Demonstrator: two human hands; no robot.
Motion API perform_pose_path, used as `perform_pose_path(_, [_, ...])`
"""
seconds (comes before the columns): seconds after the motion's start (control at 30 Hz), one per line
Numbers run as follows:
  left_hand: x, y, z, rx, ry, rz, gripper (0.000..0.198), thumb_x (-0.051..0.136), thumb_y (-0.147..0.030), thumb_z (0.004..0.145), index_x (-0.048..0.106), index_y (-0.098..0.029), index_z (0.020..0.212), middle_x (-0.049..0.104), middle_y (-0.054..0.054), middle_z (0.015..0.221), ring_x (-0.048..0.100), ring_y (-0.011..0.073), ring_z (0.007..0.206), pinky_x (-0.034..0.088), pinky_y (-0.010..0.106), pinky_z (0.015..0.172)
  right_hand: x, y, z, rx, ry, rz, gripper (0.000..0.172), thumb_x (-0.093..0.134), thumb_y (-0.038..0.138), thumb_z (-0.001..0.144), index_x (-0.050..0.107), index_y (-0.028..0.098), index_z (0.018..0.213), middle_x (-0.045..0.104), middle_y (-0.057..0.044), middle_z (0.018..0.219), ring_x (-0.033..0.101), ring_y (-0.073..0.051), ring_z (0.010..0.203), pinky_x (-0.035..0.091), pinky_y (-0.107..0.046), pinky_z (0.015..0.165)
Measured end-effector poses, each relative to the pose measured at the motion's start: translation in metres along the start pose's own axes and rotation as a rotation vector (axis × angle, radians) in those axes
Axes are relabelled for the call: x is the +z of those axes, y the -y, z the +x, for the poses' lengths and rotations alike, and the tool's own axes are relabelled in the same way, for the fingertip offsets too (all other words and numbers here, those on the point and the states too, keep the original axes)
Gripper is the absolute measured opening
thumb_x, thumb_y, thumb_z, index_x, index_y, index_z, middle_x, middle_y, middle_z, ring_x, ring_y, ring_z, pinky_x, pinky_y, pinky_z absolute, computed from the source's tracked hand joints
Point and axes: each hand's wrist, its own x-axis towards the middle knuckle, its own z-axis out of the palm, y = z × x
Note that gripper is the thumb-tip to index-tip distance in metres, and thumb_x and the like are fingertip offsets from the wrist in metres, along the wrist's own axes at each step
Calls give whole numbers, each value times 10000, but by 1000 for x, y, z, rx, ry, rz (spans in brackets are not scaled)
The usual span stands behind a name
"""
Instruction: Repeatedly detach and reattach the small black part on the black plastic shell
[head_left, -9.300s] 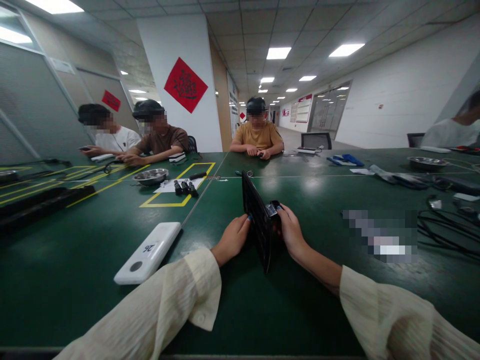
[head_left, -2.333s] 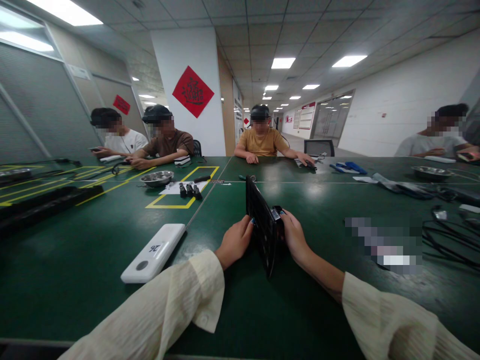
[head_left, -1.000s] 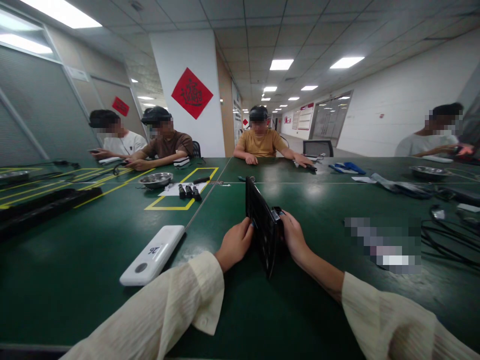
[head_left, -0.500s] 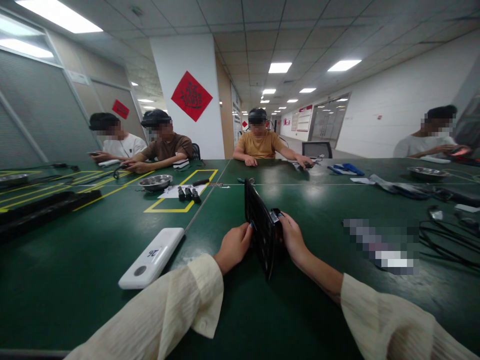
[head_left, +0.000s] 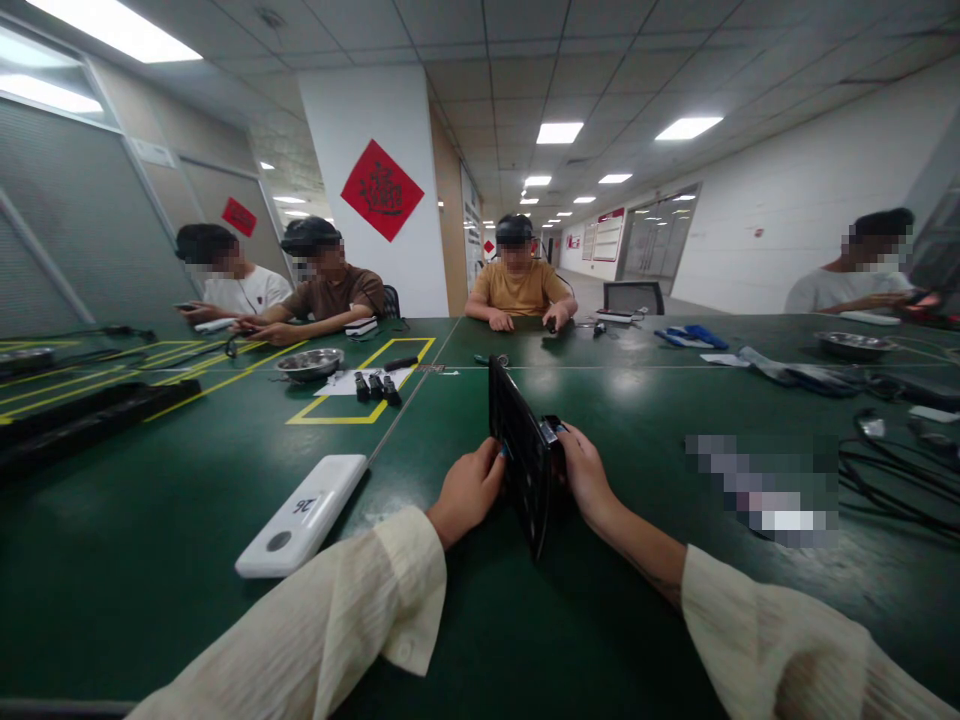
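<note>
A flat black panel stands on its long edge on the green table, seen nearly edge-on. My left hand grips its left face with curled fingers. My right hand presses against its right face, where a small black part sits under my fingertips. Both of my forearms, in cream sleeves, rest on the table.
A white power bank lies left of my left arm. A metal bowl and small black parts sit in a yellow-taped square. Black cables lie at the right. Several people sit round the table.
My hands and the panel have barely moved. The person in the yellow shirt opposite has drawn the outstretched arm back to the middle.
</note>
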Motion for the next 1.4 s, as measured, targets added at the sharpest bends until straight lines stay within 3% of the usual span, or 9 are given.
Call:
perform_pose_path(0.43, [2, 2, 2, 18, -10, 29, 356, 222, -354, 944, 503, -193, 796, 610, 35, 699, 590, 162, 672, 365, 241, 606, 0, 2, -2, 0, 11, -9, 438, 524, 469, 747, 569, 164, 1058, 499, 39, 542, 451, -130, 452, 299, -238, 402])
perform_pose_path(0.63, [4, 4, 1, -2, -43, -15, 229, 259, -345, 939, 441, -207, 948, 621, 29, 730, 603, 170, 673, 370, 246, 599, 0, 1, -2, 3, 6, -12, 460, 528, 480, 740, 573, 159, 1066, 490, 42, 526, 432, -128, 441, 293, -240, 402])
perform_pose_path(0.87, [0, -2, -3, -5, 2, -92, 218, 243, -319, 940, 395, -197, 1038, 605, 10, 644, 606, 175, 642, 385, 246, 599, -1, -3, 1, -1, 7, 2, 466, 526, 475, 739, 567, 160, 1079, 498, 40, 542, 441, -128, 461, 310, -240, 414])
perform_pose_path(1.4, [1, -1, -1, 12, 7, -40, 196, 282, -315, 926, 438, -208, 874, 589, 8, 671, 592, 163, 663, 375, 236, 613, -1, -1, 1, -2, -1, -15, 450, 521, 464, 745, 575, 157, 1070, 505, 33, 553, 448, -130, 464, 314, -242, 415])
